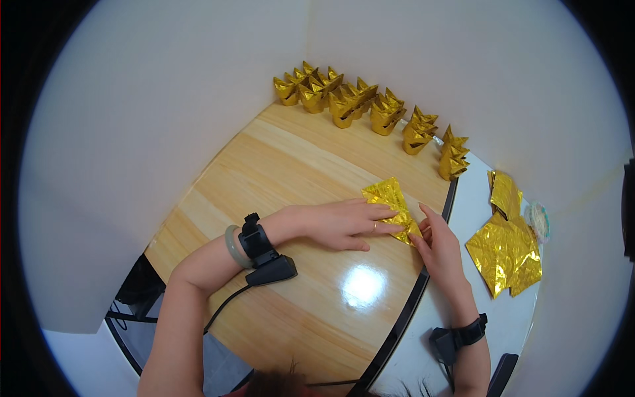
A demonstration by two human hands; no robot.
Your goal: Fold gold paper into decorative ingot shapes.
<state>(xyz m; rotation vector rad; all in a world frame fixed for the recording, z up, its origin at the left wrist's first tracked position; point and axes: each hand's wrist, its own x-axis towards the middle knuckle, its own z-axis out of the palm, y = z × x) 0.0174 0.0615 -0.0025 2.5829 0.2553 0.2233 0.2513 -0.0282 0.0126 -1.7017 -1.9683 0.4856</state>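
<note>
A folded sheet of gold foil paper [385, 191] lies on the wood-grain table, creased and roughly pointed at its far end. My left hand [334, 223] rests flat across its near left part, fingers stretched out, a ring on one finger. At the sheet's lower right corner is my right hand [442, 257]. Its thumb touches the foil's edge, while the index finger stands apart from the thumb and the other fingers curl in. Part of the foil is hidden under my left fingers.
Several folded gold foil ingots [343, 109] stand in stacked rows along the table's far edge. More gold foil sheets [495, 255] lie on the white surface [423, 324] at right, beside a round clear-and-green item [538, 221]. White walls close in the left and back.
</note>
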